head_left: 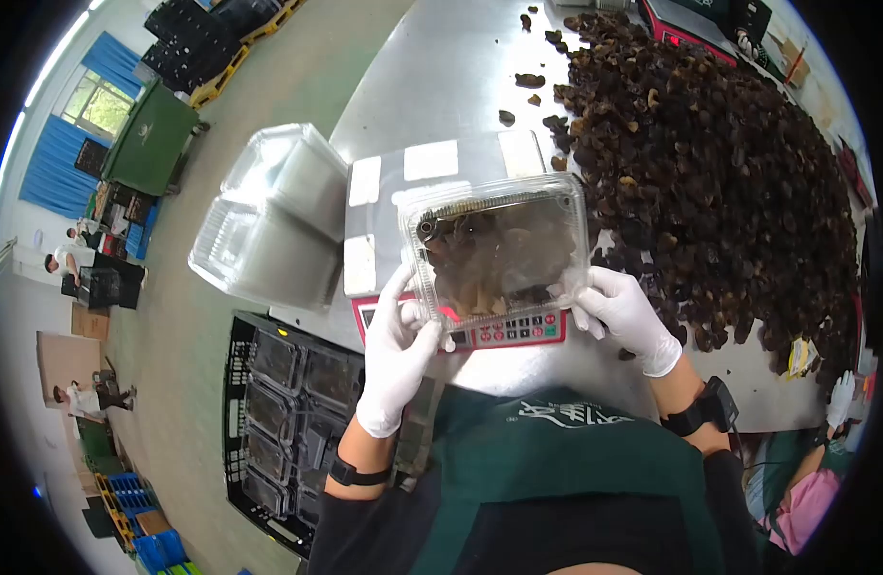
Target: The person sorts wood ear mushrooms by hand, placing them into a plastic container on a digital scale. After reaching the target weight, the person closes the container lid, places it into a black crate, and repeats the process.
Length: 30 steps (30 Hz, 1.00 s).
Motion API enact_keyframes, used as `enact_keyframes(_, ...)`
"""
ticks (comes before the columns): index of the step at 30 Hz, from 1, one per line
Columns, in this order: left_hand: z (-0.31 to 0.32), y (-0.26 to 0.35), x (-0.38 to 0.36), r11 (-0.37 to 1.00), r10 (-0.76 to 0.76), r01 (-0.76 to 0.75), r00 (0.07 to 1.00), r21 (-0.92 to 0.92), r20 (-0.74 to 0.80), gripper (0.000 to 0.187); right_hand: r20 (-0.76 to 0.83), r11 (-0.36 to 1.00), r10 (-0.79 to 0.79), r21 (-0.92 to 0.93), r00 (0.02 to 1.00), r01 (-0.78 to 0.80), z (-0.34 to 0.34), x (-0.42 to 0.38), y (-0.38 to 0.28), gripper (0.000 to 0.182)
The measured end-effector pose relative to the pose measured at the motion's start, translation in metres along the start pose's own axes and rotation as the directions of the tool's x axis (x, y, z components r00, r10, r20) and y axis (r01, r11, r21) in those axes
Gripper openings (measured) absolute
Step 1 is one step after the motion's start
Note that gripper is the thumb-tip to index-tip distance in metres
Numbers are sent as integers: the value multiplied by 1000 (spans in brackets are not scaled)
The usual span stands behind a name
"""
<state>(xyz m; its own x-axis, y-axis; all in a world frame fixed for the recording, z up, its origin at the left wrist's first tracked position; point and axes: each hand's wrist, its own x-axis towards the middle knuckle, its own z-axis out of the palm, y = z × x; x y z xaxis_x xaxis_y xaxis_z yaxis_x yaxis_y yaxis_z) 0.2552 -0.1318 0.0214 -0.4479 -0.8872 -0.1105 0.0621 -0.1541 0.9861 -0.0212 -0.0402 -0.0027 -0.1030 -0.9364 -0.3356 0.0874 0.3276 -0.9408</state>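
Steel tabletop (pixel 432 86), and centre-frame, a clear box (pixel 504 254) over the red scale (pixel 518 333)!
Left hand (pixel 395 355) and right hand (pixel 625 314), both gloved, clamp its lower corners; dark heap (pixel 714 182) sits upper right, black crate (pixel 234 402) lower left.

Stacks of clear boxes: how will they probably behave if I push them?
The stacks of clear boxes look thin-walled, so they are probably light for their size. They rise quite tall, so a push near the top might tip them.
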Motion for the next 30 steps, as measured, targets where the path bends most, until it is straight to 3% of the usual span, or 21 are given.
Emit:
enact_keyframes(1,1,-5,-10,1000,-17,17,1000,-10,-10,70,6,1000,2,13,1000,-2,0,-8,1,20)
enact_keyframes(3,3,-14,-26,990,120,-119,993,72,-9,69,23,1000,13,18,1000,-13,0,-22,1,18)
enact_keyframes(7,10,-16,-46,988,141,-141,990,-63,-4,71,27,1000,-4,20,1000,3,-2,-36,8,16)
enact_keyframes(12,18,-14,-56,985,140,-144,989,-96,-50,70,-9,989,-124,-87,992,123,-1,-45,7,16)
enact_keyframes(16,10,-12,-67,984,127,-132,991,-118,-52,73,-10,991,-113,-72,994,112,8,-45,-3,16)
enact_keyframes(19,-5,-6,-78,994,22,-29,997,-104,-72,72,61,989,-129,-67,990,133,16,-40,-7,15)
enact_keyframes(22,-32,-17,-82,977,204,-208,975,-46,-87,66,100,991,-115,-63,988,122,33,-35,-18,16)
enact_keyframes(23,-47,-18,-82,966,256,-252,964,63,-67,67,118,990,-134,-32,984,138,36,-32,-19,17)
enact_keyframes(24,-63,-12,-91,975,178,-196,970,-103,-163,68,247,995,-96,-4,964,100,47,-21,-25,19)
enact_keyframes(25,-63,-11,-87,944,95,-150,976,-293,-194,68,275,991,-117,-33,954,131,57,-16,-24,21)
enact_keyframes(28,-89,-35,-93,967,45,-43,999,-252,2,70,394,983,-29,-154,918,97,90,-7,-33,25)
enact_keyframes(30,-102,-37,-109,942,-39,17,997,-335,-59,68,393,992,-17,-107,920,64,108,1,-35,31)
